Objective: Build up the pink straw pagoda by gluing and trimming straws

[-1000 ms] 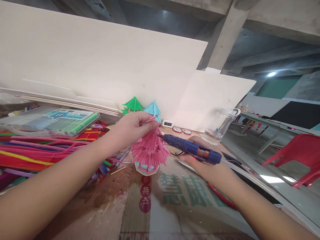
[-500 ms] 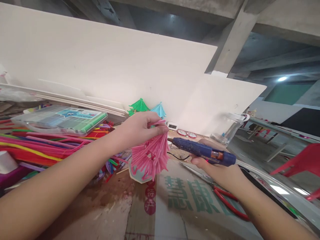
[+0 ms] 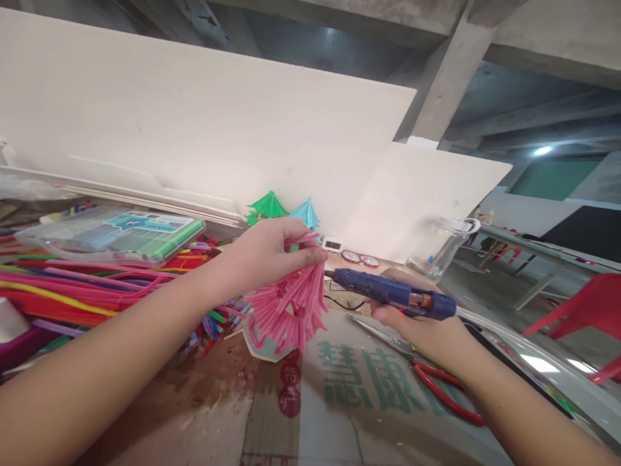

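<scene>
My left hand (image 3: 291,249) pinches the top of a pink pipe-cleaner canopy (image 3: 288,314), whose strands fan downward. A short pink strand also sticks out at my fingertips. Under the canopy shows a pale, many-sided base (image 3: 266,349) with a light rim. My right hand (image 3: 412,327) is wrapped around a dark blue glue gun (image 3: 388,290). The gun's nozzle points left and meets the canopy's right upper edge, just below my left fingers; whether it touches cannot be made out. Red-handled scissors (image 3: 444,388) lie beneath my right forearm.
Pipe cleaners (image 3: 72,291) of many colours pile up at left, with a clear plastic case (image 3: 121,236) on them. Behind my hands stand a green canopy (image 3: 269,206) and a light blue one (image 3: 306,212). A clear jug (image 3: 439,249) and a small white timer (image 3: 332,244) are near the white board.
The canopy has tilted slightly, its lower strands and the base shifting a little left. Both hands keep their grip, and the glue gun stays at the canopy's edge. The view has drifted slightly.
</scene>
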